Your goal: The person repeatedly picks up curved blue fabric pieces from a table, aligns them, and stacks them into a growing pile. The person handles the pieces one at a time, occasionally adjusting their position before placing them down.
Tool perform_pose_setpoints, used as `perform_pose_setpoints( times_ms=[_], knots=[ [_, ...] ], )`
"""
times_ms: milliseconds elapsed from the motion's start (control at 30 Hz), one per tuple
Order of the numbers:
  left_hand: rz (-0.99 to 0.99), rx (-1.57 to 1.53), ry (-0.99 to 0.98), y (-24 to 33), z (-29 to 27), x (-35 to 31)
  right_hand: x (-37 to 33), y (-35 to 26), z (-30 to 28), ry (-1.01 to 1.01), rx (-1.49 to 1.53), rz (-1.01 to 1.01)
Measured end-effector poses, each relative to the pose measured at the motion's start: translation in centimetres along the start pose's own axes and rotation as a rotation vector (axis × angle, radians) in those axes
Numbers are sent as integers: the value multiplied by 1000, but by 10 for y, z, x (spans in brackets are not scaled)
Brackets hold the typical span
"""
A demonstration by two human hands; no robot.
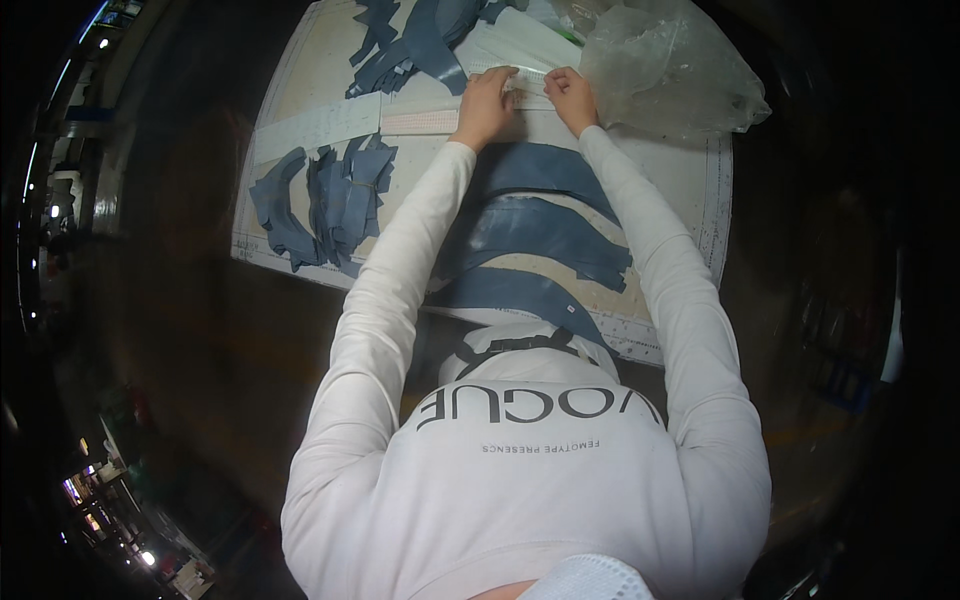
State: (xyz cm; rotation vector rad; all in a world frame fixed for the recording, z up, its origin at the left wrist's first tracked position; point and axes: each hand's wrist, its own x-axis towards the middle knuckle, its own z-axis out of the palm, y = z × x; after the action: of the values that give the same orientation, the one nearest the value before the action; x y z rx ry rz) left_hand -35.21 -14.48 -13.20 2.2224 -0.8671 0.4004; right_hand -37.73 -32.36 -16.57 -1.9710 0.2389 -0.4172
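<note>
At the far side of the table, my left hand [486, 106] rests by a whitish strip sheet [526, 84] with fine rows on it, its thumb and fingers apart. Just right of it, my right hand [572, 100] has thumb and fingertips pinched together at the sheet's edge. Whatever is in that pinch is too small to make out. Nearer to me lie curved blue-grey flat pieces: a far one [545, 168], a middle one [550, 235] and a near one [510, 288]. A small white tag [571, 309] sits on the near piece.
Bundled blue-grey pieces [345, 195] lie at the table's left, with more pieces [425, 45] heaped at the back. A crumpled clear plastic bag [675, 70] covers the back right. A pale paper strip [320, 128] and a pinkish gridded strip [420, 122] lie left of my hands.
</note>
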Motion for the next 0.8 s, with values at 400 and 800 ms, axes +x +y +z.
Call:
perform_pose_setpoints(
  times_ms=[400, 800],
  knots=[
    [-112, 66, -583, -26, 49, 66, 8, 38, 3, 11, 277, 157],
    [-104, 25, -521, -37, 63, 70, -4, 45, 7, 64, 170, 95]
  ],
)
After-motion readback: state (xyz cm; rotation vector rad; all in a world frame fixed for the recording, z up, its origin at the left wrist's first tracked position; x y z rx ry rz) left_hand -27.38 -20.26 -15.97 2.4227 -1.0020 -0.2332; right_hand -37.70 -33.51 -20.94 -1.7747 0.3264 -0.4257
